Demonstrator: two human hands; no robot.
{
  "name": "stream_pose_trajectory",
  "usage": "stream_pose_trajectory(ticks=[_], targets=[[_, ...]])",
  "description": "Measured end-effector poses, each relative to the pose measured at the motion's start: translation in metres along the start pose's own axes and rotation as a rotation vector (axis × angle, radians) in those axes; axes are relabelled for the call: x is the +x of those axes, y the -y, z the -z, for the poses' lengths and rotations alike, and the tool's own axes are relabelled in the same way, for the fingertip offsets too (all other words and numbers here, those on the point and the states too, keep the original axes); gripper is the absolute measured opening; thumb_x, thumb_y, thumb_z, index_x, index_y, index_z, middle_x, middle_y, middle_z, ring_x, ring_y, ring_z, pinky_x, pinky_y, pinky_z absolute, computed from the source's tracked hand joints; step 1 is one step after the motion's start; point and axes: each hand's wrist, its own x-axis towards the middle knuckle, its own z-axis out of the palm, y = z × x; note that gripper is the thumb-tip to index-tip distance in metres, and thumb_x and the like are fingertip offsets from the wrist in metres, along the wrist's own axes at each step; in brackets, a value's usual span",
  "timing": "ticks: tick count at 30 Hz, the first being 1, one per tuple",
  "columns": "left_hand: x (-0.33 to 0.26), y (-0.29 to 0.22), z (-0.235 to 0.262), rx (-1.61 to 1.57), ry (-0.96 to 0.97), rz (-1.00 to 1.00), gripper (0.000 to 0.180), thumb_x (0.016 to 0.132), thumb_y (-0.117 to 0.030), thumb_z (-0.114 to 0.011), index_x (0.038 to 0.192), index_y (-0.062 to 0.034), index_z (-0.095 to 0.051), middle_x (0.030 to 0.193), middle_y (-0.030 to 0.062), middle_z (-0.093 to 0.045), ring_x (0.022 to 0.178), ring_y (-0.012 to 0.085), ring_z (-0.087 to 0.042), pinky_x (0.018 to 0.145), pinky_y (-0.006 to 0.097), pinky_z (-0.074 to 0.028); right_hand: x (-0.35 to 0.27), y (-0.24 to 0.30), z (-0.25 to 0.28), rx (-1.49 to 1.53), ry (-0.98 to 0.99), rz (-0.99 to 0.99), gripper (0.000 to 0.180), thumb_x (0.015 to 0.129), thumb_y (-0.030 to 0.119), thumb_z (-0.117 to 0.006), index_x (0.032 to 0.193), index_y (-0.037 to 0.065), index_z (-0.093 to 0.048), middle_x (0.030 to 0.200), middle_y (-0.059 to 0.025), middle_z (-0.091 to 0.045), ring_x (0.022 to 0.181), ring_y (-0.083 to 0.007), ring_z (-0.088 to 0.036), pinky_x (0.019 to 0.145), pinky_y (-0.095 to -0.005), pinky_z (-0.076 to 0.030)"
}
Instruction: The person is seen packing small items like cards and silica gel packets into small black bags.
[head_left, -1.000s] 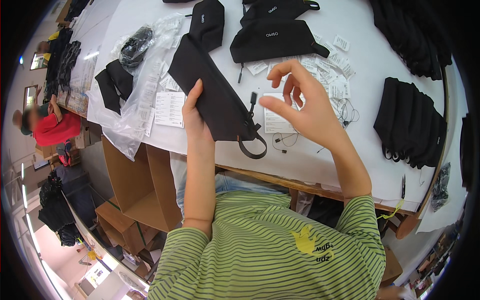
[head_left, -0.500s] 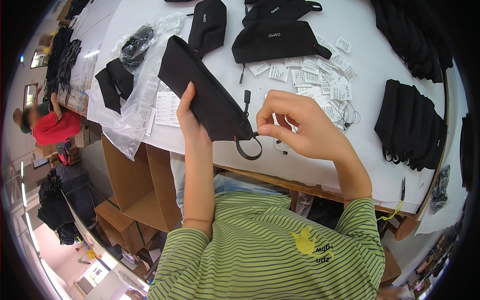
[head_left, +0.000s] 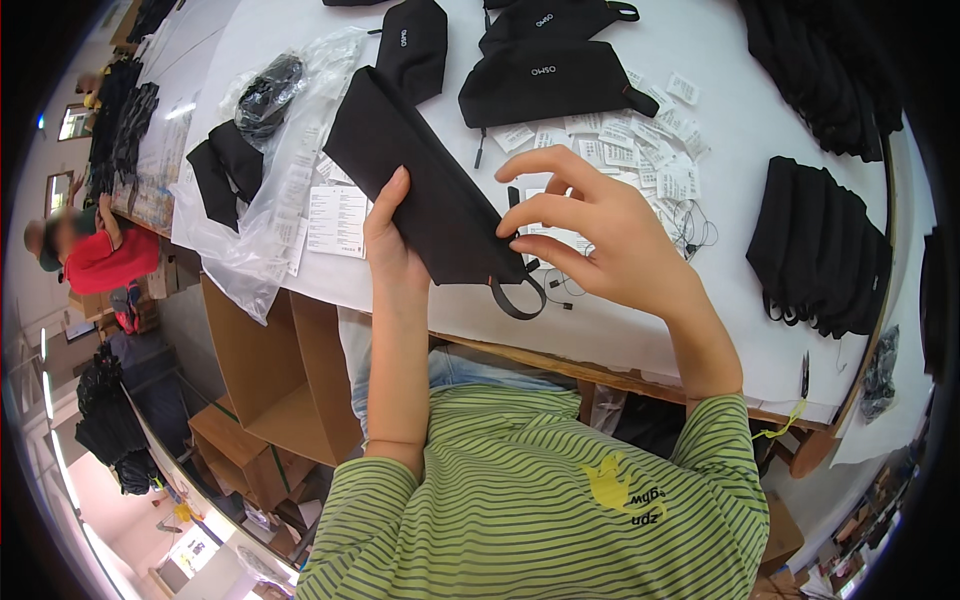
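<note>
My left hand (head_left: 395, 235) grips a flat black zip pouch (head_left: 415, 190), thumb across its front and fingers hidden behind. The pouch tilts, with its zipped edge toward my right hand. From its lower corner hangs a black wrist loop (head_left: 520, 302). At that end of the zip, my right hand (head_left: 590, 225) pinches the zipper pull (head_left: 513, 196) between thumb and one finger, while another finger is raised. Part of the pull shows above the pinch; the slider is mostly covered.
More black pouches (head_left: 545, 85) lie ahead, beside scattered white tags (head_left: 640, 150). A pouch stack (head_left: 820, 250) is at right, near small snips (head_left: 805, 375). Clear plastic bag (head_left: 265, 200) and printed sheet (head_left: 337, 220) lie left. An open carton (head_left: 265, 370) stands below the table edge.
My right hand has shifted from the loop corner up onto the zip end, with one finger now lifted. The held pouch has moved slightly right.
</note>
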Motion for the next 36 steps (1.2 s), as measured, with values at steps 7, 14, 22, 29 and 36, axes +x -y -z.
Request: stream_pose_trajectory(ticks=[7, 14, 22, 29, 36], targets=[[0.000, 0.003, -0.001, 0.033, 0.001, 0.044, 0.031, 0.085, -0.011, -0.064, 0.112, 0.0006, -0.058, 0.101, 0.0127, -0.066, 0.089, 0.0232, -0.065, 0.081, 0.036, -0.055, 0.000, -0.004, 0.000, 0.094, 0.163, -0.044, 0.009, 0.076, 0.006, -0.070, 0.082, 0.007, -0.063, 0.097, -0.0027, -0.057, 0.078, -0.0182, -0.060, 0.063, -0.0280, -0.048], [-0.002, 0.015, -0.030, 0.081, 0.024, -0.007, 0.039, 0.097, -0.028, -0.050, 0.124, -0.0009, -0.052, 0.121, 0.0122, -0.060, 0.112, 0.0251, -0.057, 0.098, 0.039, -0.045, -0.004, -0.009, 0.002, -0.155, -0.039, -0.122, 0.041, 0.076, 0.022, -0.073, 0.112, 0.008, -0.058, 0.115, -0.0104, -0.054, 0.103, -0.0288, -0.055, 0.084, -0.0360, -0.046], [-0.005, 0.052, -0.064, 0.033, 0.499, 0.179, 0.060, 0.099, -0.047, -0.035, 0.142, -0.0043, -0.031, 0.145, 0.0102, -0.035, 0.133, 0.0266, -0.036, 0.107, 0.048, -0.033, -0.011, 0.001, 0.057, -0.316, -0.159, -0.299, 0.080, 0.064, 0.031, -0.076, 0.135, 0.017, -0.044, 0.119, -0.0210, -0.053, 0.095, -0.0386, -0.059, 0.082, -0.0422, -0.049], [0.077, 0.062, -0.064, 1.604, 0.389, -0.605, 0.066, 0.081, -0.027, -0.069, 0.139, -0.0120, -0.040, 0.146, 0.0100, -0.033, 0.132, 0.0276, -0.033, 0.106, 0.045, -0.029, -0.139, 0.027, 0.180, -0.821, -0.660, -0.963, 0.069, 0.068, 0.034, -0.079, 0.127, 0.007, -0.057, 0.132, -0.0176, -0.052, 0.125, -0.0301, -0.047, 0.102, -0.0377, -0.037], [0.113, 0.070, -0.073, 2.022, 0.412, -0.867, 0.068, 0.072, -0.023, -0.076, 0.132, -0.0125, -0.046, 0.139, 0.0101, -0.039, 0.123, 0.0300, -0.040, 0.103, 0.042, -0.032, -0.078, 0.008, 0.149, -0.608, -0.425, -0.567, 0.040, 0.076, 0.026, -0.072, 0.111, 0.011, -0.064, 0.101, -0.0085, -0.065, 0.094, -0.0263, -0.060, 0.085, -0.0342, -0.046]])
